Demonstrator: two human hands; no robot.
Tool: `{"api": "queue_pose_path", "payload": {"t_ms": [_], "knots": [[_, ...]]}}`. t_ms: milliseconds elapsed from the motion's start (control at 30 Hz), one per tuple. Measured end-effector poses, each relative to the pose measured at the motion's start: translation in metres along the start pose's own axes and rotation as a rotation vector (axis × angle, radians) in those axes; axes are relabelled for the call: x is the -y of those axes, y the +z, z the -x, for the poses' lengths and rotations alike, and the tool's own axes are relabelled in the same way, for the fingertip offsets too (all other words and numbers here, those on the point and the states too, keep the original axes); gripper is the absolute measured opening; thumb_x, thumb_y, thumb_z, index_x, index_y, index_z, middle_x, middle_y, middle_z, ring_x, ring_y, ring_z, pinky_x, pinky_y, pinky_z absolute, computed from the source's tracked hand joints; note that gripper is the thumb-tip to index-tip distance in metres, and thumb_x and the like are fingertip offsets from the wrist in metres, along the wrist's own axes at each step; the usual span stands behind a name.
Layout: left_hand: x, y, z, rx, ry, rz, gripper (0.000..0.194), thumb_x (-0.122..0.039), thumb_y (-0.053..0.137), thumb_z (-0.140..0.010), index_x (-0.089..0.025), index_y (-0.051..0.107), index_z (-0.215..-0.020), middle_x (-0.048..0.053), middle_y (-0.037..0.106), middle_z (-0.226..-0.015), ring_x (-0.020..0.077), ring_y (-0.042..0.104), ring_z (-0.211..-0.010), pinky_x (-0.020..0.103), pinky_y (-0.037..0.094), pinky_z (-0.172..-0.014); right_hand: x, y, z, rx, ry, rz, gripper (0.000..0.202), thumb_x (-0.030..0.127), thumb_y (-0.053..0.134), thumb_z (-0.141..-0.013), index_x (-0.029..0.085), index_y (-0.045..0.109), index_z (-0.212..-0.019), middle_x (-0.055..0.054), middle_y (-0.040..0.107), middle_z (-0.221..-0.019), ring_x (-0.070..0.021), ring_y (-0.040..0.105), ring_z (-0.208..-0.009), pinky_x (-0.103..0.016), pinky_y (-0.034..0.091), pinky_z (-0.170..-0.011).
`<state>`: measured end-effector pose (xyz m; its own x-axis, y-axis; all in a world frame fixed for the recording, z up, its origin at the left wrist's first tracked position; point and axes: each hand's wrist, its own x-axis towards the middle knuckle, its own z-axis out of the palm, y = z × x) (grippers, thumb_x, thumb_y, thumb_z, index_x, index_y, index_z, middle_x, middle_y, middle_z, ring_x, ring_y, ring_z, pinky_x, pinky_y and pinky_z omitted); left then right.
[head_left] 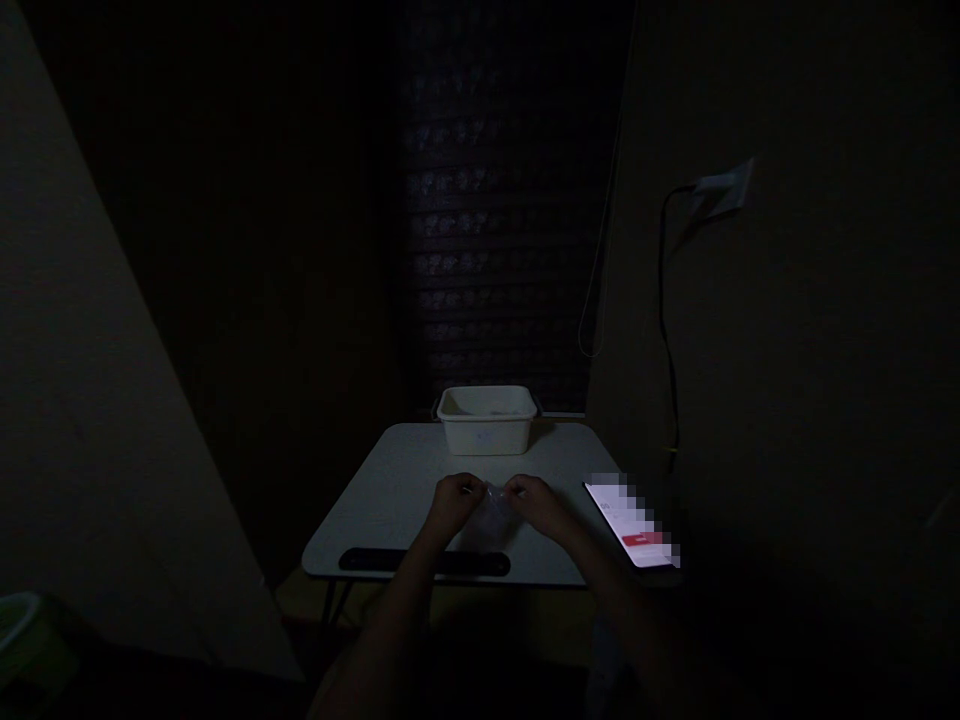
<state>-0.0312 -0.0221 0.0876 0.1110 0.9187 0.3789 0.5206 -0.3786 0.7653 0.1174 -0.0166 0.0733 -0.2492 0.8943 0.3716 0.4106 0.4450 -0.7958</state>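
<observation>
Over the front half of a small white table [375, 480], my left hand [454, 500] and my right hand [534, 500] face each other. Between them hangs a clear plastic bag [491, 520], thin and hard to make out in the dim light. The fingers of my left hand pinch its upper left edge; those of my right hand pinch the upper right. Whether the bag contains anything cannot be seen. Beyond both hands, a white plastic tub [487, 436] with side handles stands at the table's back edge, its contents too dark to name.
A lit phone or tablet [626, 525] lies at the table's right edge. Along the front runs a black ledge strip [375, 560]. A cable [663, 290] drops from a wall outlet [724, 190] on the right. At lower left sits a green bin [34, 650].
</observation>
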Motion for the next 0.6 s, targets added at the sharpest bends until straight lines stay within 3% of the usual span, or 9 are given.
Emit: {"api": "queue_pose_path", "payload": {"t_ms": [167,267,433,600], "knots": [[0.002,0.0,0.002,0.085,0.03,-0.027,0.018,-0.024,0.041,-0.057,-0.014,0.053,-0.05,0.0,0.054,-0.051,0.0099,0.048,-0.05,0.02,0.037,-0.05,0.0,-0.004,0.005,0.001,-0.009,-0.053,0.018,0.023,0.046,-0.058,0.015,0.052,-0.074,-0.003,0.054,-0.075,-0.0127,0.048,-0.072,-0.024,0.037,-0.062],[0.001,0.004,0.003,0.142,0.061,-0.052,0.016,-0.022,0.041,-0.056,-0.014,0.055,-0.052,0.0,0.056,-0.054,0.01,0.049,-0.052,0.02,0.037,-0.051,-0.003,0.0,0.004,0.07,0.002,-0.057,0.017,0.024,0.048,-0.057,0.014,0.054,-0.07,-0.002,0.055,-0.07,-0.0123,0.049,-0.067,-0.023,0.037,-0.059],[-0.001,0.008,0.001,0.056,0.042,-0.019,0.017,-0.025,0.042,-0.057,-0.014,0.055,-0.053,0.0,0.056,-0.054,0.0107,0.049,-0.054,0.02,0.038,-0.052,-0.008,0.002,-0.001,0.097,0.034,-0.012,0.006,0.019,0.049,-0.052,0.014,0.051,-0.051,0.004,0.047,-0.049,-0.0088,0.043,-0.05,-0.02,0.033,-0.046],[-0.001,0.009,0.001,0.014,-0.057,0.124,0.018,-0.028,0.043,-0.059,-0.013,0.053,-0.055,-0.001,0.054,-0.052,0.0092,0.048,-0.049,0.02,0.038,-0.047,0.0,-0.009,-0.001,0.034,0.081,-0.125,0.011,0.025,0.048,-0.055,0.015,0.047,-0.051,0.005,0.045,-0.047,-0.0079,0.042,-0.048,-0.018,0.031,-0.043]]}}
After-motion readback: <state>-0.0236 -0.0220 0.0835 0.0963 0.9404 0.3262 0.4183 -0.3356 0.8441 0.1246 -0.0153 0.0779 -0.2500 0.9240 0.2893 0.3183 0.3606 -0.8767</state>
